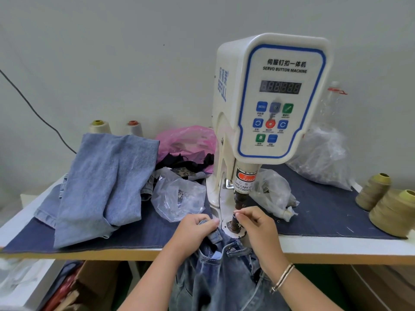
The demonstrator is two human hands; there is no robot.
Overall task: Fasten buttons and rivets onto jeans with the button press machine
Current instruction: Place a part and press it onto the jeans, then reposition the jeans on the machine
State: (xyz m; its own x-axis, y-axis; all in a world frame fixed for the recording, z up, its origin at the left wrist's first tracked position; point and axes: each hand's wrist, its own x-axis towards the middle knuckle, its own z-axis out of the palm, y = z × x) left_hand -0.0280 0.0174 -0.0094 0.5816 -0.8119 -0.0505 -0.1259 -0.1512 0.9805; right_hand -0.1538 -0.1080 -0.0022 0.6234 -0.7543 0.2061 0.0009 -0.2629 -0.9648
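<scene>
My left hand (195, 223), fingers curled, grips the waistband of the jeans (224, 265), which hang off the table's (336, 252) front edge below the button press machine (269, 97). My right hand (258, 223) reaches in from the right, wrist bent, thumb and forefinger pinching a small dark piece just above the lower die (233, 226); what the piece is, I cannot tell.

Garment workshop: button machine (269, 97), thread cones (381, 203)
</scene>
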